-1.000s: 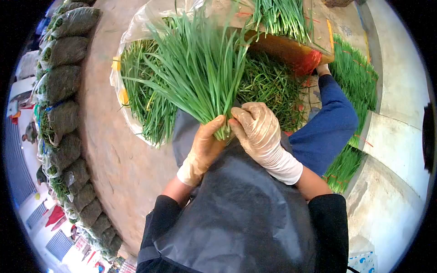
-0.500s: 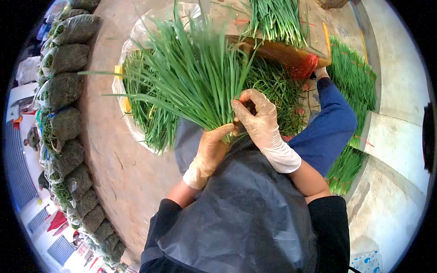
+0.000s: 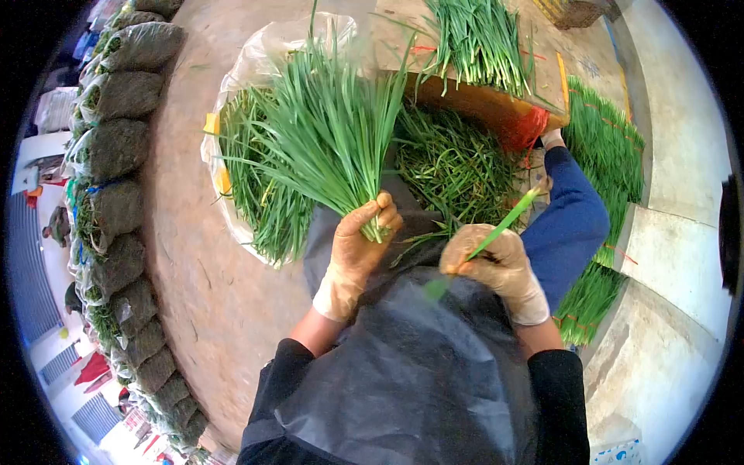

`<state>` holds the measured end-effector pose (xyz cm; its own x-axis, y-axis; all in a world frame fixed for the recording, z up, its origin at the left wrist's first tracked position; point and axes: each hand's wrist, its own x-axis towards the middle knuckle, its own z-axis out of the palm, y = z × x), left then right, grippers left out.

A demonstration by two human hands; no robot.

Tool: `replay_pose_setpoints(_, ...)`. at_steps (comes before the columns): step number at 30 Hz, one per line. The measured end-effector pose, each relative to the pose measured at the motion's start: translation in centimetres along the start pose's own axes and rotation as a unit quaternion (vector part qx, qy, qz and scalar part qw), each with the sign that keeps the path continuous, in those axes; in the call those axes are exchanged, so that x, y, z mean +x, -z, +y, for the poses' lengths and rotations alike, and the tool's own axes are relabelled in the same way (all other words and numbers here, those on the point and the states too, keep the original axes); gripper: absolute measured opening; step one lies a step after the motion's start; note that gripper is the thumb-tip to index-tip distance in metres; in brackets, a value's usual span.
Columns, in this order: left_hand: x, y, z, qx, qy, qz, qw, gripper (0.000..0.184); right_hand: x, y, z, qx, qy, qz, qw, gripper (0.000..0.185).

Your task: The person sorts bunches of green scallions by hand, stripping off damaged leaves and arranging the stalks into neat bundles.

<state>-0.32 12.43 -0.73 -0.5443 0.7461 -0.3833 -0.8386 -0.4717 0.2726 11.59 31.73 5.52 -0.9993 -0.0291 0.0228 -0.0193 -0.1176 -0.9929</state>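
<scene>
In a stained, pale glove, my left hand (image 3: 353, 244) is closed around the stem ends of a bunch of garlic chives (image 3: 329, 128). The long green leaves fan upward and to the left, and the cut ends poke out below the fingers. My right hand (image 3: 500, 267), also gloved, pinches one loose chive leaf (image 3: 510, 220) with a yellowish tip. That hand is over my dark apron (image 3: 403, 364), to the right of the bunch and apart from it. The leaf's lower end is blurred.
A white sack of chives (image 3: 232, 85) stands behind the bunch. Discarded leaves (image 3: 457, 167) lie between my legs. Trimmed chives (image 3: 477, 43) rest on a low table (image 3: 488, 108). Tied bundles (image 3: 601, 147) line the right side; filled sacks (image 3: 128, 93) line the left.
My right hand has moved away from the bunch, down and to the right, and now has a single leaf in its fingers. My left hand still grips the bunch.
</scene>
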Motion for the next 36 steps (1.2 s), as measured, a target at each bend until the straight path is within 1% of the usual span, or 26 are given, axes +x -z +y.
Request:
replay_pose_setpoints(1,-0.1,0.7,0.5,0.000,-0.004,-0.021,1.000,0.021,-0.4,0.9,0.2,0.032,-0.040,-0.006,0.999,0.009)
replay_pose_setpoints(2,-0.1,1.4,0.9,-0.007,-0.002,-0.058,0.998,0.023,-0.1,2.4,1.4,-0.069,-0.047,-0.050,0.995,0.015)
replay_pose_setpoints(3,-0.4,1.5,1.3,-0.001,-0.002,-0.061,0.998,0.023,-0.5,3.0,2.9,-0.268,-0.072,0.004,0.961,0.028)
replay_pose_setpoints(5,-1.3,1.4,1.6,0.100,0.001,-0.041,0.994,0.027,0.1,3.6,6.2,-0.424,-0.123,0.139,0.887,0.047)
replay_pose_setpoints(6,-1.8,1.2,1.4,0.136,-0.021,-0.005,0.990,0.033,1.0,3.3,4.8,-0.272,-0.130,0.146,0.942,0.057)
replay_pose_setpoints(7,-2.2,1.2,1.4,0.139,-0.019,-0.006,0.990,0.033,2.0,2.7,3.3,-0.270,-0.130,0.149,0.942,0.057)
replay_pose_setpoints(8,-2.8,1.3,1.5,0.180,-0.005,-0.001,0.984,0.037,3.1,1.9,2.0,-0.032,-0.117,0.128,0.984,0.059)
replay_pose_setpoints(9,-3.4,1.4,1.6,0.222,0.008,0.001,0.975,0.041,4.0,1.3,1.4,0.206,-0.095,0.102,0.968,0.062)
replay_pose_setpoints(10,-3.9,1.3,1.6,0.225,0.012,0.000,0.974,0.041,4.8,0.8,1.8,0.222,-0.046,0.093,0.969,0.056)
replay_pose_setpoints(11,-4.5,1.0,1.7,0.222,0.024,0.005,0.975,0.044,5.1,1.5,1.6,0.223,-0.043,0.097,0.969,0.056)
replay_pose_setpoints(13,-5.5,0.9,1.8,0.212,0.047,0.020,0.976,0.050,5.8,3.4,0.3,0.048,-0.069,0.267,0.960,0.042)
replay_pose_setpoints(15,-6.1,1.7,1.8,0.209,0.054,0.012,0.976,0.053,5.0,6.0,-0.5,-0.142,0.001,0.450,0.882,0.030)
replay_pose_setpoints(17,-6.9,2.8,1.9,0.207,0.084,0.001,0.975,0.058,3.7,6.5,-2.8,-0.173,0.117,0.493,0.844,0.022)
replay_pose_setpoints(18,-7.3,3.3,2.0,0.210,0.094,0.022,0.973,0.063,3.2,6.3,-3.6,-0.173,0.114,0.496,0.843,0.022)
replay_pose_setpoints(20,-7.6,3.3,2.4,0.208,0.114,0.017,0.971,0.064,2.6,5.8,-5.1,-0.368,0.249,0.374,0.814,0.018)
replay_pose_setpoints(21,-7.7,3.3,2.6,0.206,0.128,0.013,0.970,0.065,2.8,5.5,-5.9,-0.435,0.270,0.320,0.797,0.019)
replay_pose_setpoints(22,-8.0,3.7,2.7,0.258,0.111,0.019,0.960,0.068,3.1,5.4,-6.4,-0.464,0.289,0.291,0.785,0.018)
replay_pose_setpoints(24,-8.0,3.1,3.1,0.265,0.121,0.020,0.956,0.070,3.7,5.6,-7.2,-0.493,0.304,0.262,0.772,0.017)
replay_pose_setpoints(26,-7.8,1.7,3.4,0.284,0.125,0.008,0.951,0.079,4.4,5.8,-7.8,-0.534,0.336,0.187,0.753,0.023)
replay_pose_setpoints(27,-7.9,1.6,3.3,0.282,0.126,0.011,0.951,0.079,4.6,5.5,-7.8,-0.533,0.334,0.185,0.755,0.023)
replay_pose_setpoints(29,-8.0,1.4,3.3,0.318,0.108,0.021,0.942,0.082,5.2,4.9,-7.8,-0.578,0.270,0.100,0.763,0.038)
replay_pose_setpoints(30,-8.1,0.9,3.5,0.303,0.120,0.021,0.945,0.082,5.5,4.5,-6.9,-0.589,0.271,0.105,0.754,0.048)
replay_pose_setpoints(31,-8.2,0.8,3.7,0.302,0.122,0.021,0.945,0.082,5.7,4.1,-6.6,-0.608,0.245,0.084,0.750,0.048)
replay_pose_setpoints(33,-8.3,0.7,3.9,0.325,0.165,0.064,0.929,0.081,6.0,3.6,-5.7,-0.602,0.220,-0.009,0.768,0.041)
replay_pose_setpoints(34,-8.0,0.0,3.5,0.369,0.136,0.038,0.919,0.075,6.1,3.1,-4.8,-0.583,0.235,-0.036,0.777,0.036)
replay_pose_setpoints(36,-7.8,0.1,3.4,0.391,0.133,0.031,0.910,0.070,5.8,2.2,-3.1,-0.575,0.233,-0.036,0.784,0.027)
